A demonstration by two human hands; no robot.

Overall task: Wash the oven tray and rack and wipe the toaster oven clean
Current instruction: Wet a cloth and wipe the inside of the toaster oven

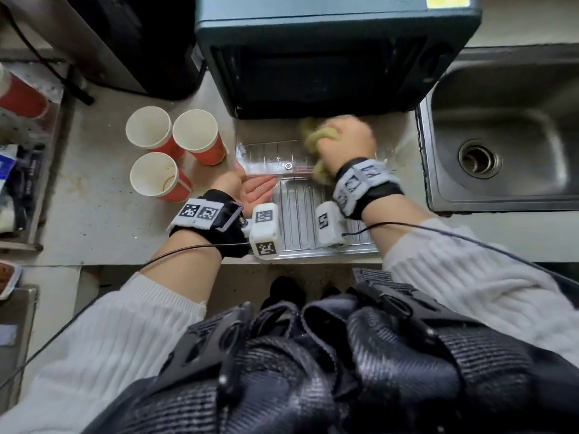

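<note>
The dark toaster oven [329, 51] stands at the back of the counter with its door [269, 158] folded down flat toward me. My right hand [344, 139] is shut on a yellow-green cloth [316, 133] and presses it on the door's inner face close to the oven mouth; it looks blurred. My left hand [244, 189] lies palm up under the door's front left edge and supports it. Below the door is the ribbed metal drainboard [297, 214]. No tray or rack is visible.
Three red paper cups [175, 148] stand left of the door. A steel sink [501, 136] with a drain lies to the right. A black appliance [125, 42] with a cable sits at the back left, and clutter fills the far left shelf.
</note>
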